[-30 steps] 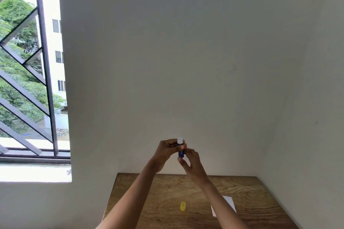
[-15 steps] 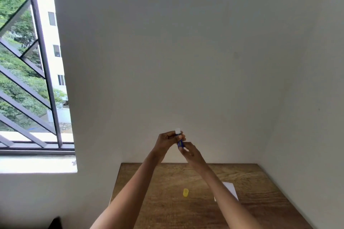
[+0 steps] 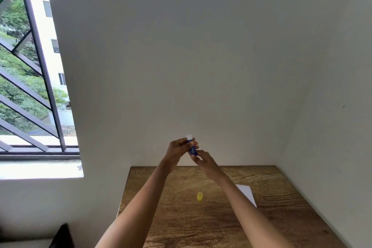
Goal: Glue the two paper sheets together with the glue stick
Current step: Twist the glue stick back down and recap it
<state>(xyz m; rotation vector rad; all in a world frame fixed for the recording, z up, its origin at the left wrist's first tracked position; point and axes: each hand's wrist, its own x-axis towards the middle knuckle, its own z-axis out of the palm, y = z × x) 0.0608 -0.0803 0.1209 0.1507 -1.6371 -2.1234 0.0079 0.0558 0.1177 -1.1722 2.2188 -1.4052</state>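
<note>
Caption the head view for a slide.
Both hands, left and right, hold the uncapped glue stick above the table; yellow cap below.

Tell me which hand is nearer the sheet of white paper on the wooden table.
Right. The right hand hangs above the white paper, up and left of it; the left hand is further left.

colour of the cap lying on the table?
Yellow. The cap lies on the wooden table, apart from the glue stick; head view shows it.
</note>
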